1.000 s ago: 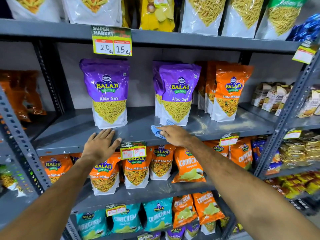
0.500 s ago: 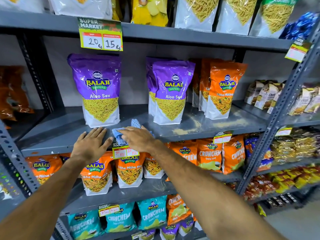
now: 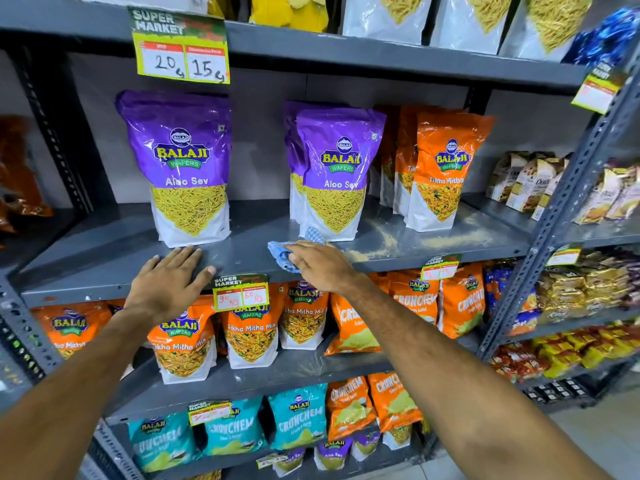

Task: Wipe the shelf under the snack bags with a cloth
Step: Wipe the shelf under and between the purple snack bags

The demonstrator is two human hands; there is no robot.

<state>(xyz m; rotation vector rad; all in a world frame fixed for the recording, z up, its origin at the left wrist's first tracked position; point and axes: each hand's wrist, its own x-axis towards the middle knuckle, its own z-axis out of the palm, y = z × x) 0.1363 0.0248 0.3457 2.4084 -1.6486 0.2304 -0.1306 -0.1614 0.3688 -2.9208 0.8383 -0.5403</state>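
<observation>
A grey metal shelf (image 3: pixel 104 258) runs across the middle of the view. On it stand a purple Aloo Sev bag (image 3: pixel 183 168) at the left, two more purple bags (image 3: pixel 337 171) in the middle and orange Tikha Mitha bags (image 3: pixel 440 171) to the right. My right hand (image 3: pixel 322 265) presses a blue checked cloth (image 3: pixel 282 252) flat on the shelf in front of the middle purple bags. My left hand (image 3: pixel 169 282) rests flat on the shelf's front edge, below the left purple bag. Yellowish crumbs (image 3: pixel 388 242) lie on the shelf right of the cloth.
A price tag (image 3: pixel 240 292) hangs from the shelf edge between my hands, another tag (image 3: pixel 441 266) further right. Orange and teal snack bags fill the lower shelves (image 3: pixel 249 337). An upper shelf (image 3: pixel 381 53) with a 20/15 price card (image 3: pixel 181 60) sits overhead. A perforated upright post (image 3: pixel 561 216) stands at right.
My right hand slid the cloth left along the shelf, then back right to the front of the middle purple bags. My left hand stayed flat on the shelf edge.
</observation>
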